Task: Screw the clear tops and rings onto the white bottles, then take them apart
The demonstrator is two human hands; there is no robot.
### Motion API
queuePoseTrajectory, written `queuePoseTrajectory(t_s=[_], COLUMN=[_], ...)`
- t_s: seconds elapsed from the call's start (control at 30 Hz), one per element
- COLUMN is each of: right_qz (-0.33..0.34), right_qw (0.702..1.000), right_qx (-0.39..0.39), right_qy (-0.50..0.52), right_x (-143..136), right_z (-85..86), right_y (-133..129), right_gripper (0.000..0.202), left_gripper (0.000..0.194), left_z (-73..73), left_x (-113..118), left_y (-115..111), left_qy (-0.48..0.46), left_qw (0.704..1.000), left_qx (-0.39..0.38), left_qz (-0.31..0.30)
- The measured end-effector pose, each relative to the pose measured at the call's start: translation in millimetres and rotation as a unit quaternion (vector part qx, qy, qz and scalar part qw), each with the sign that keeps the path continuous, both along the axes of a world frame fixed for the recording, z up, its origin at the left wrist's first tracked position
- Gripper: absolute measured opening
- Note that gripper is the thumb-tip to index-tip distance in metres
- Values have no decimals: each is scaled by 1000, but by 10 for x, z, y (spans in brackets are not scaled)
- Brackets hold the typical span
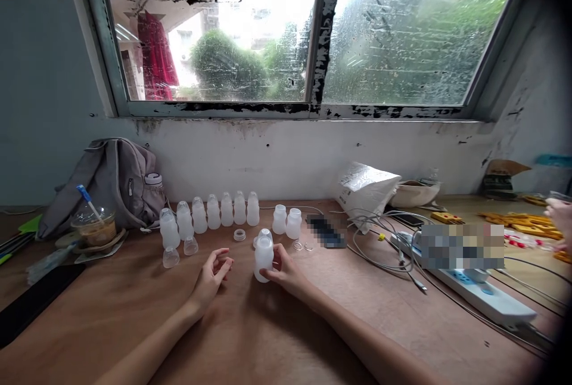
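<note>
My right hand (pixel 282 269) grips a frosted white baby bottle (pixel 263 257) with a clear dome cap, upright at the middle of the table. To its left my left hand (pixel 215 270) is empty, its fingers loosely curled and apart. Behind the hands runs a row of several capped bottles (pixel 213 212). Two uncapped bottles (pixel 280 220) stand right of that row. A pair of clear dome caps (pixel 190 246) sits in front of the row's left end. One white screw ring (pixel 239 235) lies beyond my left hand, and thin rings (pixel 308 247) lie right of the held bottle.
A grey backpack (pixel 120 182) and an iced drink cup (pixel 95 227) with a straw occupy the left. On the right are a white power strip (pixel 487 298), tangled cables (pixel 379 260) and a silvery bag (pixel 366 188). Another person's hand (pixel 560 218) shows at the far right edge.
</note>
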State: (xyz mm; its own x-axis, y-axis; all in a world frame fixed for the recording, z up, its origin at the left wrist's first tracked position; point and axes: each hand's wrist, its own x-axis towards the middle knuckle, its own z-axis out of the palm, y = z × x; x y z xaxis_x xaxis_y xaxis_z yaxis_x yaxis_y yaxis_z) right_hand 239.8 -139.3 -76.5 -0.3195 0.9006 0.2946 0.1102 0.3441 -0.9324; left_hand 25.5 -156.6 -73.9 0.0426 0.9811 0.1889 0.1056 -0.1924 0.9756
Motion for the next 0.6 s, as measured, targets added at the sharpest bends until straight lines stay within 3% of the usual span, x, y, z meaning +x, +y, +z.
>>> queuePoseTrajectory(t_s=[0.1,0.23,0.33,0.47,0.6], right_qz=[-28,-106,-102,-49,-116], right_qw=[998,980,963,953,930], right_qx=[35,157,227,225,251], right_qy=[-34,-54,-107,-197,-244], right_x=[-1,23,42,24,12], right_z=[8,266,543,791,958], right_y=[-12,-65,-42,116,425], right_gripper=[49,61,56,34,28], left_gripper=[40,35,33,30,28], left_z=[-25,-36,-41,-34,8], left_x=[-3,-8,-15,-19,-20], left_y=[-1,-14,-16,-19,-42], left_qy=[21,58,81,101,114], left_qw=[1000,998,996,994,992], left_qx=[-1,20,34,43,60], left_qz=[0,-2,-1,4,10])
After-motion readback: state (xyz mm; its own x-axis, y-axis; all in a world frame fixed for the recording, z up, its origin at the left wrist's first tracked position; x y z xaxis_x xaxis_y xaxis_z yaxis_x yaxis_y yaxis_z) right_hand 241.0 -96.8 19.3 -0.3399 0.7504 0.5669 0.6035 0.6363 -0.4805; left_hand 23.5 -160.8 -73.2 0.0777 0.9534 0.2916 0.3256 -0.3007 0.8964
